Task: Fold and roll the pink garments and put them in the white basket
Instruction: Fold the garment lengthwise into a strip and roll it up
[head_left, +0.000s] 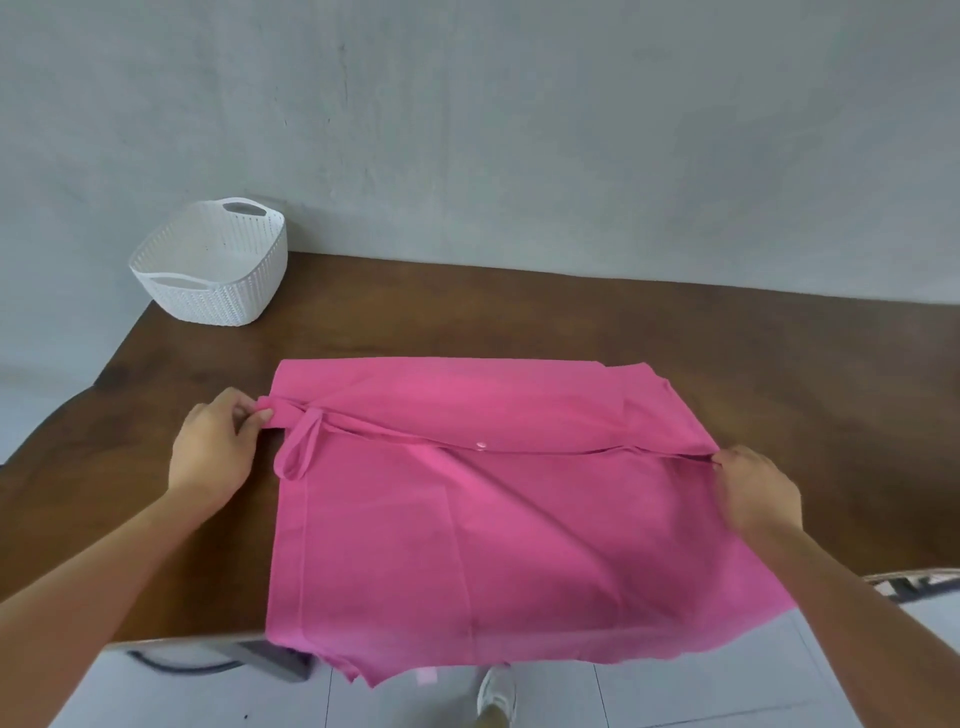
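Two bare forearms reach in from the bottom corners toward a pink garment (467, 545) spread flat on a brown wooden table (519, 317). The cloth's near hem hangs over the table's front edge, above a pale tiled floor (675, 691) where the toe of one white shoe (496, 691) shows.

A folded edge runs across the middle of the garment from side to side, and each hand holds one end of it. The left hand (218, 452) sits at the garment's left edge, thumb and fingertips pressed together and pinching the end of that fold, just beside a thin fabric tie (301, 452) that droops in a loop toward the camera. The right hand (756, 493) is at the right edge, its fingers curled and pinching the other end of the fold. Midway between the hands a small clear button (481, 445) lies on the folded edge.

The garment's far half lies smooth, with its far edge straight and parallel to the back of the table.

A white basket (218, 291) with woven-pattern sides and cut-out handles stands upright on the table's far left corner, well apart from the garment. Behind the table rises a plain grey wall (467, 130).
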